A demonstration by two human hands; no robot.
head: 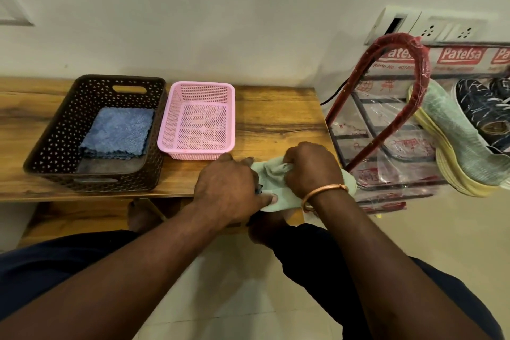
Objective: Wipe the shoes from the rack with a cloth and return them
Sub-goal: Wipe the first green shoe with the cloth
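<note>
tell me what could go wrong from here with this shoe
The mint green shoe juts past the wooden table's front edge, held by the left hand and right hand; a hard wipe could drag it off. The matching shoe leans tilted at the shoe rack's near end; a bump might drop it.

Pink basket (169,119) beside brown basket (69,119)
</note>
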